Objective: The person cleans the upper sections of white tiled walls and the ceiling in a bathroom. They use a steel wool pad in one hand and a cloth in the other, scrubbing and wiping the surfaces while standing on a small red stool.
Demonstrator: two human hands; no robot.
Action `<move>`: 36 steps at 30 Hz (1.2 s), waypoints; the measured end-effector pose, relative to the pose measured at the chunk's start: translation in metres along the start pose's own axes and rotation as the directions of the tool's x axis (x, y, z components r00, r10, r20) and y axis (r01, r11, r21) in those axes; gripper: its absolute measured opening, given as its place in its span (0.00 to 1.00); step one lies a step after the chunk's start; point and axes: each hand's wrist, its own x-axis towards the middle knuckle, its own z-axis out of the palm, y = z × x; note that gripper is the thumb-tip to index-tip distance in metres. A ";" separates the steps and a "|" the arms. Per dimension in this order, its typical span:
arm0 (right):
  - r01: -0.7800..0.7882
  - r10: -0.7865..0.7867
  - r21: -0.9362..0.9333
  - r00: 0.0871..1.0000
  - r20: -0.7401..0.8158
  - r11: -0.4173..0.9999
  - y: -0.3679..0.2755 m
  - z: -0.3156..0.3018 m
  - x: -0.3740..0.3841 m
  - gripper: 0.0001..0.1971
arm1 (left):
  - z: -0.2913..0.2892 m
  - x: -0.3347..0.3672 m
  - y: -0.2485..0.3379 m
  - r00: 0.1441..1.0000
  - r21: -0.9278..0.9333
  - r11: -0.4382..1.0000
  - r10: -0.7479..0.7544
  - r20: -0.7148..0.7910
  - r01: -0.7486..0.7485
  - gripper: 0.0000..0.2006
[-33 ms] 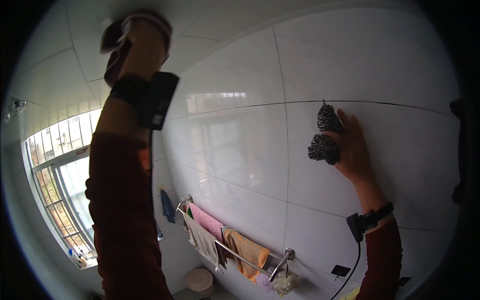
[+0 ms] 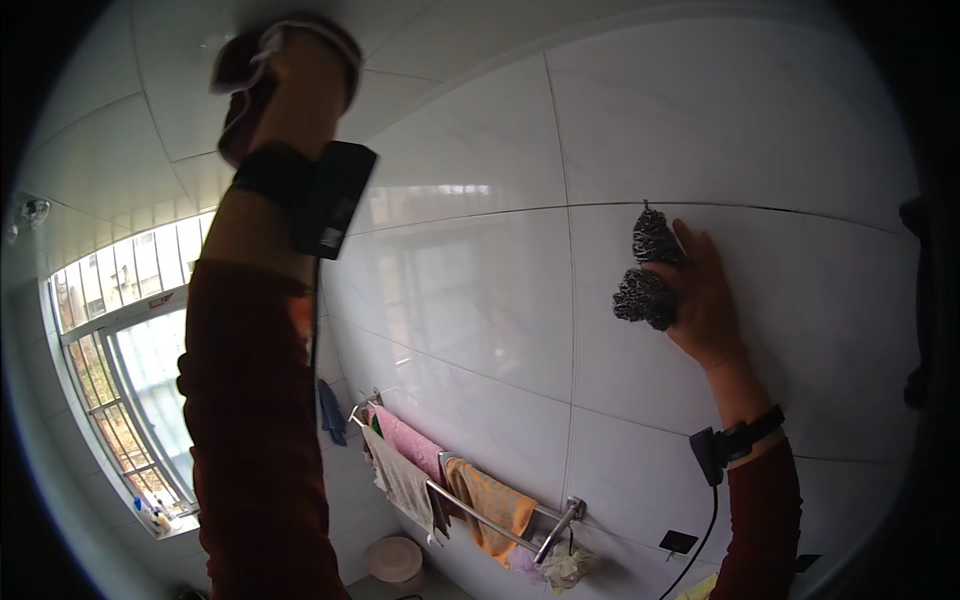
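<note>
My left hand [image 2: 305, 75] is raised to the ceiling at the upper left. A dark maroon cloth [image 2: 240, 62] with a pale edge lies around it, against the panels, and hides most of the fingers. Against the white tiled wall, my right hand [image 2: 702, 300] holds a dark grey steel wool scourer [image 2: 645, 297]. One lump of it sticks out above the thumb and another below. Two fingers of that hand stretch up along the tile.
Below, a metal towel rack [image 2: 490, 518] carries a pink towel [image 2: 410, 438], a grey towel [image 2: 400, 475] and an orange towel [image 2: 490, 505]. A barred window [image 2: 125, 350] is at the left. A round pale lidded bin [image 2: 393, 560] stands on the floor. A cable [image 2: 712, 530] trails from my right wrist.
My left hand and forearm have shifted slightly to the right along the ceiling with the cloth. My right hand stays in nearly the same place with the scourer.
</note>
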 end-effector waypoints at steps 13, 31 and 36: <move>-0.018 0.018 0.012 0.999 0.031 1.000 -0.001 0.000 -0.002 0.19 | 0.017 0.006 0.052 0.936 -0.821 0.558 -0.211 -0.283 -0.122 0.23; -0.016 0.018 -0.046 0.999 0.048 0.999 -0.002 -0.001 -0.001 0.20 | 0.033 0.021 0.091 0.850 -0.891 0.441 -0.424 -0.313 -0.108 0.37; -0.006 0.007 -0.017 0.998 0.057 1.000 0.000 0.000 0.001 0.17 | -0.011 0.029 0.161 0.864 -0.908 0.380 -0.380 -0.330 -0.179 0.41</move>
